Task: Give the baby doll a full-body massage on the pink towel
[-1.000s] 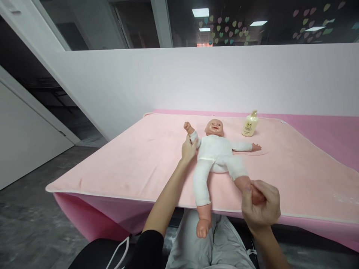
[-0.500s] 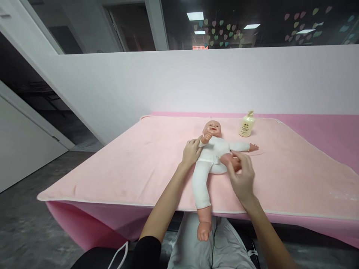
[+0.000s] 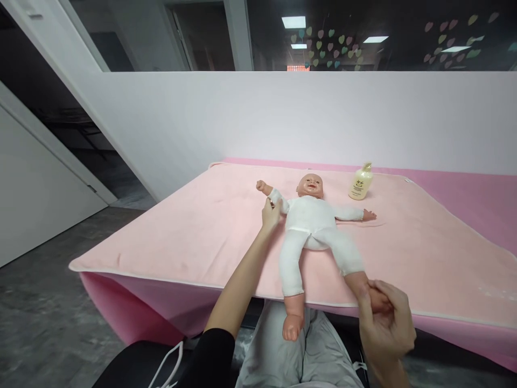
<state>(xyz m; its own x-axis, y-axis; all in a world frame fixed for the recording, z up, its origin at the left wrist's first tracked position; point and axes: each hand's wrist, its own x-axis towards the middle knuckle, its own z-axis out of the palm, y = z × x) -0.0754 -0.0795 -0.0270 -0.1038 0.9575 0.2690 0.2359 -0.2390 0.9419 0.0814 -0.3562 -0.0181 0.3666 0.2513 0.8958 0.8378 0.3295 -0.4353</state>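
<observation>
A baby doll (image 3: pixel 310 214) with a white cloth body lies on its back on the pink blanket (image 3: pixel 169 231), head toward the wall. My left hand (image 3: pixel 271 213) is closed on one of its sleeved arms, on the left side, below the doll's fist; part of the grip is hidden behind my fingers. With fingers wrapped round the doll's foot on the right side, my right hand (image 3: pixel 386 318) holds that leg stretched out over the table edge. The doll's other leg lies straight, its bare foot hanging past the edge above my lap.
A pale yellow pump bottle (image 3: pixel 361 182) stands on the blanket right of the doll's head. Behind the table rises a white wall (image 3: pixel 283 118) with a window above. A white cable (image 3: pixel 172 364) hangs near my left side.
The doll's leg on the right went from bent over its belly to stretched toward me, my right hand moving with it. My left hand swung the doll's arm outward from its chest.
</observation>
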